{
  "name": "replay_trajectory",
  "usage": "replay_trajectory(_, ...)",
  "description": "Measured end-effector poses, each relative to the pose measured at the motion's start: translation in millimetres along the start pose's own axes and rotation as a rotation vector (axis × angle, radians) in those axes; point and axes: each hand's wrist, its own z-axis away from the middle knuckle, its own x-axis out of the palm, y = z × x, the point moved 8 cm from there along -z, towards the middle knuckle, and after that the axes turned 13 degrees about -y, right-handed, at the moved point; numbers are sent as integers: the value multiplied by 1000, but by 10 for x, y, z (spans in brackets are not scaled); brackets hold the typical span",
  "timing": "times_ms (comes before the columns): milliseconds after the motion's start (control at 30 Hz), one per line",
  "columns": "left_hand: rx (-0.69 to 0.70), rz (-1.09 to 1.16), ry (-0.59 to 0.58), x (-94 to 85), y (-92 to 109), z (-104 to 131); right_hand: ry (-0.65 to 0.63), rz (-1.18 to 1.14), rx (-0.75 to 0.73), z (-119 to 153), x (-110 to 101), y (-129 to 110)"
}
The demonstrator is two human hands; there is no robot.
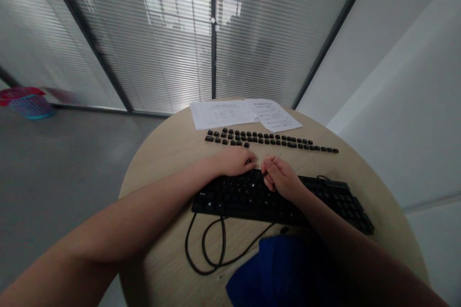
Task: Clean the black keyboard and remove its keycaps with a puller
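A black keyboard [248, 196] lies across the round wooden table, its upper rows partly under my hands. My left hand [239, 160] rests at the keyboard's far edge, its fingers curled round something too small to make out. Just right of it, my right hand [278, 175] is closed over the keyboard, with a thin, faint wire-like thing [278, 154] sticking up from the fingers. Beyond both hands, loose black keycaps [266, 139] are laid out in rows on the table.
Printed papers [223, 114] lie at the far edge of the round table [158, 158]. A black cable [205, 271] loops near the front, beside dark blue cloth [266, 268]. A red and blue basket [31, 104] stands on the floor at left. Glass panels with blinds rise behind.
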Motion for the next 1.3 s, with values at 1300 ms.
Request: replay_trajectory(1300,240,770,53,-291,15,127,446,-257,-216,19,-380,-19)
